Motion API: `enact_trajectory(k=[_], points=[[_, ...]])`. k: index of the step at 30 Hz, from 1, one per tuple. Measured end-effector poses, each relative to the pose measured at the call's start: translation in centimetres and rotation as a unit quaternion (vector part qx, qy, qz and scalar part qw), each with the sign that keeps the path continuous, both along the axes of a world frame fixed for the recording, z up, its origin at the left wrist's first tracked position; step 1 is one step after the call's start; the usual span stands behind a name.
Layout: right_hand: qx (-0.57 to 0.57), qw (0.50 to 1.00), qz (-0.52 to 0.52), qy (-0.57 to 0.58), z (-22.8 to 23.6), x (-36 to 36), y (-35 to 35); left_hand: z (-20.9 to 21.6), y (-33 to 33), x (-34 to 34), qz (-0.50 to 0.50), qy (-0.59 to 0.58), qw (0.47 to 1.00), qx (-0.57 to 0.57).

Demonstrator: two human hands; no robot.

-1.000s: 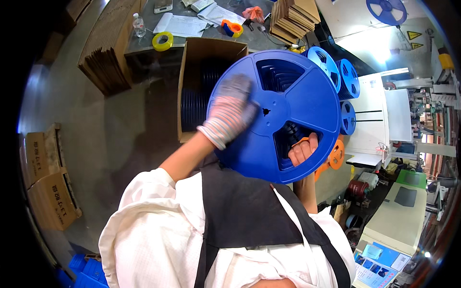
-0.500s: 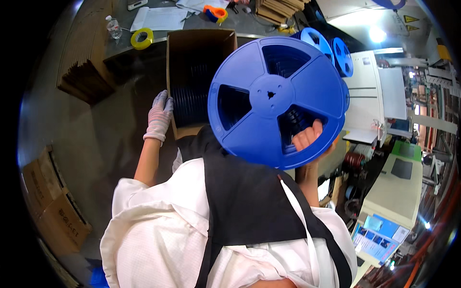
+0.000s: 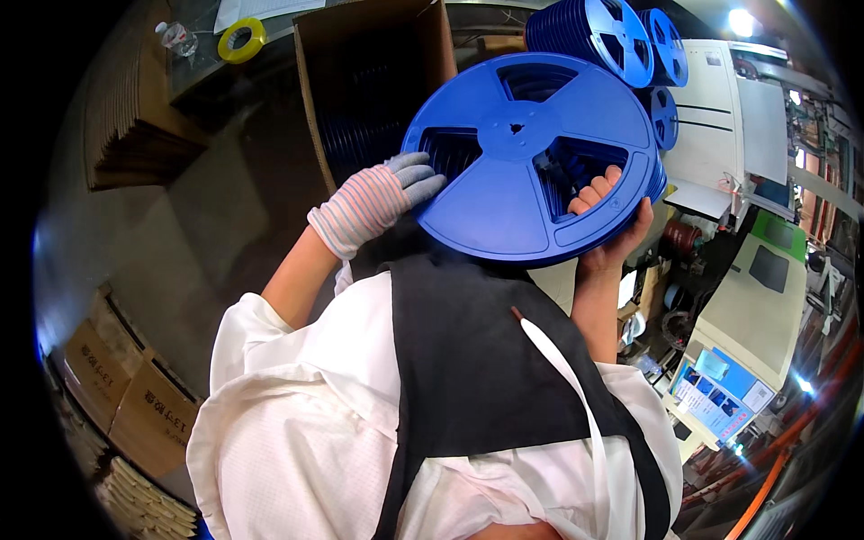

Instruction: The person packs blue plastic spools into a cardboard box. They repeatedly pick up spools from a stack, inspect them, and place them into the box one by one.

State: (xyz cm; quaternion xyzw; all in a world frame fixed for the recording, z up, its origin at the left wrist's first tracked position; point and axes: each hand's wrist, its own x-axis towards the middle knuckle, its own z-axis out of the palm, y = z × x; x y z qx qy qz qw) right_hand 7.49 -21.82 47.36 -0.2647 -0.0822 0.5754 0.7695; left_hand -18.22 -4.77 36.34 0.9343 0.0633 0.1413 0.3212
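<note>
In front of my chest is a stack of large blue plastic reels [image 3: 504, 211], its top face tilted toward me. My bare right hand [image 3: 607, 211] holds it at the right, fingers curled through a cut-out and the thumb outside the rim. Over the left rim reach the spread fingers of my left hand [image 3: 378, 200], in a striped glove; they touch the reel beside another cut-out, and its thumb is hidden. Just behind stands an open cardboard box [image 3: 310, 108] with dark reels [image 3: 355, 139] standing on edge inside. The stack covers part of the box.
More blue reels [image 3: 621, 40] stand at the back right. Yellow tape [image 3: 241, 40] and a plastic bottle [image 3: 176, 39] are on the table at the back left, near flattened cartons [image 3: 135, 108]. Closed cartons [image 3: 126, 396] sit at lower left, a beige machine [image 3: 742, 315] at right.
My left hand has left the box's side and come right onto the reel's left rim. The reel stack has tilted and risen slightly in view, still in my right hand. The view has shifted.
</note>
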Motion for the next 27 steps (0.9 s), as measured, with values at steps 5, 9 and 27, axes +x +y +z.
enact_trajectory(k=[5, 9, 27], points=[[-0.084, 0.992, -0.036, -0.083, -0.5, 1.3, -1.2, 0.1, -0.2, -1.0, -0.007, 0.015, 0.993, -0.117], [-0.192, 0.96, -0.161, -0.121, -0.8, 1.2, -1.1, 0.7, -0.1, -1.9, -0.004, 0.041, 0.985, -0.165], [0.002, 0.999, -0.04, -0.019, -0.8, 2.3, -1.8, -0.3, 1.2, -5.1, 0.239, -0.28, 0.505, -0.781]])
